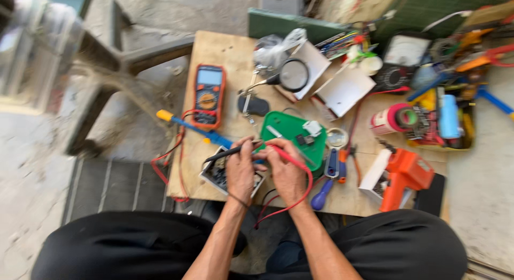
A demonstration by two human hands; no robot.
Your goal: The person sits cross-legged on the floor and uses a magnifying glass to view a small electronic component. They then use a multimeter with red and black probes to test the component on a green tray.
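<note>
Black probe (231,151) lies across the left hand (240,170), pinched between closed fingers, tip pointing right toward the green board (286,131). Red probe (286,155) sits in the right hand (286,175), fingers shut round it, its red lead (306,191) looping down off the table (225,49) edge. Both hands meet just at the near edge of the green board, over a small white-framed part (214,175); what exactly the tips touch is too blurred to tell.

Handling, as a judgement: the probes look light, stiff and thin, with sharp metal tips; best held pen-style on the plastic barrel, clear of the tips. Leads are soft and will drag or snag on clutter. The framed part looks light and likely fragile; steady it by its rim.

Outward from the green board: orange multimeter (208,95) to its left, with a yellow-and-blue tool (187,127) below that. A magnifier (293,75) on a stand sits beyond the board. A blue-handled screwdriver (322,194) and pliers (342,165) lie just right of the board. An orange tool (404,175) stands further right at the near edge; a pink tape roll (393,118) beyond it; an analogue meter (401,57) at the far side.
</note>
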